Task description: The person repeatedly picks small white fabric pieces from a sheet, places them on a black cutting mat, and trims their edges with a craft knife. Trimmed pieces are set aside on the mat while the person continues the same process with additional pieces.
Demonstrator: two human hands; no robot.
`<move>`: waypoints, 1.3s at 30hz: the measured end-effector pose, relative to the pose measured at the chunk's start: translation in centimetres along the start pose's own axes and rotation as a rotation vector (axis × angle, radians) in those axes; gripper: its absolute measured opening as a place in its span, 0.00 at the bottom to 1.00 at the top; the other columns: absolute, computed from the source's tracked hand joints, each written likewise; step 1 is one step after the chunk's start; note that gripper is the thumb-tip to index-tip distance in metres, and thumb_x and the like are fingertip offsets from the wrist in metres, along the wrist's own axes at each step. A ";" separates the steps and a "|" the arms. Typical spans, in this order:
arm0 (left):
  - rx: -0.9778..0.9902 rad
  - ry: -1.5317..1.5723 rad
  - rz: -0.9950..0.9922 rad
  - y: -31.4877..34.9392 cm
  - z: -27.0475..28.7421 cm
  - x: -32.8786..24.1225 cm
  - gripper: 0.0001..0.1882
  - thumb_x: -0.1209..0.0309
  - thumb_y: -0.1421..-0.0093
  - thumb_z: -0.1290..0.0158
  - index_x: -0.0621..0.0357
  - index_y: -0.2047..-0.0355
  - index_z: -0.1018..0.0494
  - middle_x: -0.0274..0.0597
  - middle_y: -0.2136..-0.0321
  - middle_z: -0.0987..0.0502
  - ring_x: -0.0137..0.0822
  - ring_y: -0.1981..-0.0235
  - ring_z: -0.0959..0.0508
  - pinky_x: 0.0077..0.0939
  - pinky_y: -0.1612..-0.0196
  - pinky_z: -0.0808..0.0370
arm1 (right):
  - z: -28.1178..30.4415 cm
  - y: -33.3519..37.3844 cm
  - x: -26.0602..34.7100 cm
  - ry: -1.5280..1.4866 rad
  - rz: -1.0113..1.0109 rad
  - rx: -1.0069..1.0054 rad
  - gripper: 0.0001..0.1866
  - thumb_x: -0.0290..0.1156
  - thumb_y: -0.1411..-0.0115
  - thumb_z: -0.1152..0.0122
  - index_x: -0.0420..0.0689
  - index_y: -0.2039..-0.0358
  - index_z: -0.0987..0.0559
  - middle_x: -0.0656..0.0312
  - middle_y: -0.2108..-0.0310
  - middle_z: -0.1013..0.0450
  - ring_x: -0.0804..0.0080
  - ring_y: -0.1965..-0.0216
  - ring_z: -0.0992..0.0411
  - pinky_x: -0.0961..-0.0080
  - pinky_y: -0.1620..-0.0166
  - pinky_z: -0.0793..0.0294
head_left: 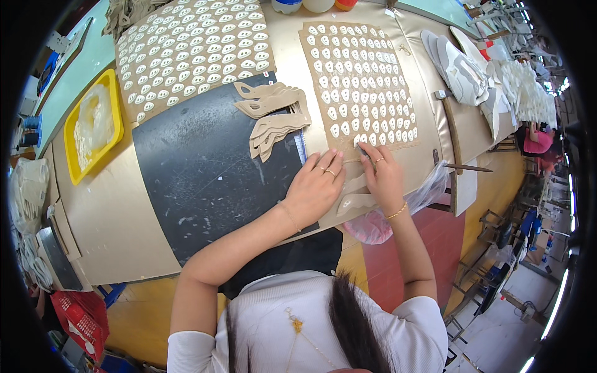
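At frame centre, the left hand (315, 188) lies flat by a brown sheet (345, 144); the right hand (383, 176) pinches a small dark object (363, 151).

A workshop floor set up for piecework.
Small white pieces (355, 81) in rows and stacked beige cutouts (277, 124) lie across a long table (118, 230); beyond are tube lights (558, 297) and a person in pink (538, 142).

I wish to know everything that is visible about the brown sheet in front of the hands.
The brown sheet looks like paper or thin board, roughly rectangular and shiny in patches. It lies flat on the tan table, bearing rows of small, rounded white pieces. The left hand and right hand are at its near edge; exact contact is unclear.
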State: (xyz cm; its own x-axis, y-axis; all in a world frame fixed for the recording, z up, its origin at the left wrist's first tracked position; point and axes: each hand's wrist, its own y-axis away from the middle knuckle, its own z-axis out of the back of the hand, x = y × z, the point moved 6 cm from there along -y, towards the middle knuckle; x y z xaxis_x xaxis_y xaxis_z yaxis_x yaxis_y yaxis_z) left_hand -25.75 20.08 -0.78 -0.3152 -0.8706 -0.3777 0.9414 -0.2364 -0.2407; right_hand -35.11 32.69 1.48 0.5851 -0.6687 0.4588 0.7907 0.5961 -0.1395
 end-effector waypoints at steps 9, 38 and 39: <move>-0.032 -0.007 -0.007 0.4 -0.1 -0.1 0.19 0.64 0.40 0.42 0.61 0.51 0.23 0.51 0.41 0.27 0.47 0.35 0.32 0.47 0.34 0.36 | 0.6 0.0 3.7 -0.225 0.044 -0.205 0.17 0.21 0.39 0.34 0.44 0.49 0.17 0.58 0.65 0.25 0.69 0.72 0.27 0.74 0.69 0.28; -0.523 -0.036 0.718 19.1 11.1 7.2 0.18 0.73 0.49 0.34 0.53 0.56 0.18 0.39 0.53 0.25 0.44 0.49 0.27 0.41 0.47 0.35 | -9.0 -1.6 23.9 -0.100 0.346 0.435 0.12 0.29 0.38 0.38 0.40 0.55 0.17 0.56 0.68 0.26 0.56 0.75 0.21 0.66 0.72 0.20; -0.510 -0.053 0.722 19.0 11.0 7.2 0.18 0.73 0.49 0.34 0.53 0.55 0.18 0.39 0.53 0.25 0.45 0.49 0.28 0.41 0.46 0.35 | -9.1 -1.8 24.0 -0.119 0.331 0.433 0.12 0.29 0.38 0.38 0.40 0.55 0.17 0.55 0.67 0.25 0.55 0.74 0.21 0.65 0.72 0.20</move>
State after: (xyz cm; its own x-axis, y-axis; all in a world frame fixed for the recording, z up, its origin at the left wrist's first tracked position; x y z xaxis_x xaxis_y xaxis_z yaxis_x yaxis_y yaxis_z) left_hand -8.79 4.56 1.76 0.3535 -0.7546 -0.5529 0.7362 0.5891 -0.3333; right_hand -20.87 11.58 4.75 0.7451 -0.3749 0.5517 0.4072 0.9107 0.0689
